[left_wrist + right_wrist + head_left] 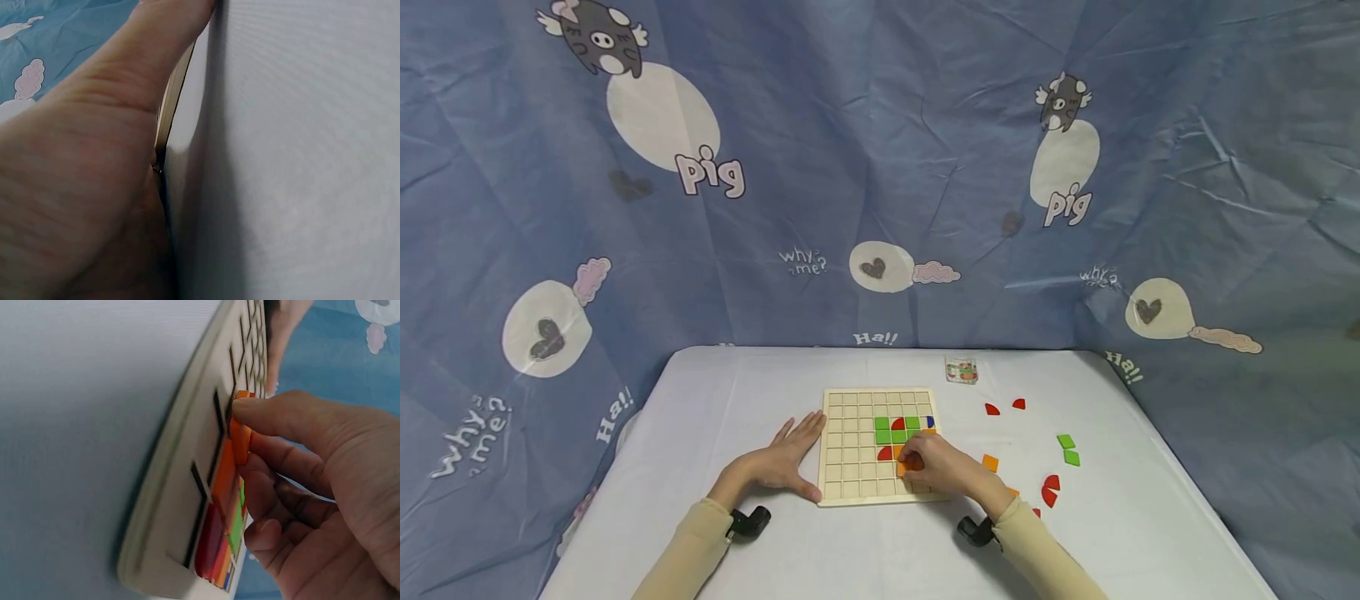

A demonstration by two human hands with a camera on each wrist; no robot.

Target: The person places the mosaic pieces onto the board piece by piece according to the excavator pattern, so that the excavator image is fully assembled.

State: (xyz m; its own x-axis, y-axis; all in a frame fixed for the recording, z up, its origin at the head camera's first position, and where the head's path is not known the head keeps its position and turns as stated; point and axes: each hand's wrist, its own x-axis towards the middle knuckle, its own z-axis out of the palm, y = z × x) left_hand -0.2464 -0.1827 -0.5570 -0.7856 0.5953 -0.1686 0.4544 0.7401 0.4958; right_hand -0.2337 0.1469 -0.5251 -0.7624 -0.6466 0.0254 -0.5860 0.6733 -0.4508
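Both hands are at the board: the left hand point(790, 463) lies flat with fingers and thumb spread, thumb and fingertips against the left edge of a pale wooden grid board point(853, 454); the right hand point(942, 465) pinches a smooth, flat orange tile point(241, 437) between thumb and fingers. That tile is tilted over the grid, next to another orange piece lying in its cell; whether it touches the board cannot be told. The board is squarish, with thin raised ridges framing shallow square cells.

Set in the cells, the head view shows five green square tiles point(882, 437), two red quarter-circle pieces point(885, 453) and a dark blue curved piece point(930, 422); the right hand covers part of the pattern, so its orange pieces cannot be fully counted.

Right of the board lie two loose green tiles point(1065, 441), five loose red quarter-circles point(992, 409), one mostly hidden, and two loose orange tiles point(991, 462), one partly behind the right forearm. Beyond the board's far edge sits one small printed card point(962, 372). Beige sleeves point(688, 542) and two black wrist cameras point(751, 522) frame the white cloth-covered surface point(842, 550); behind hangs a wrinkled blue curtain point(790, 183) with pig prints.
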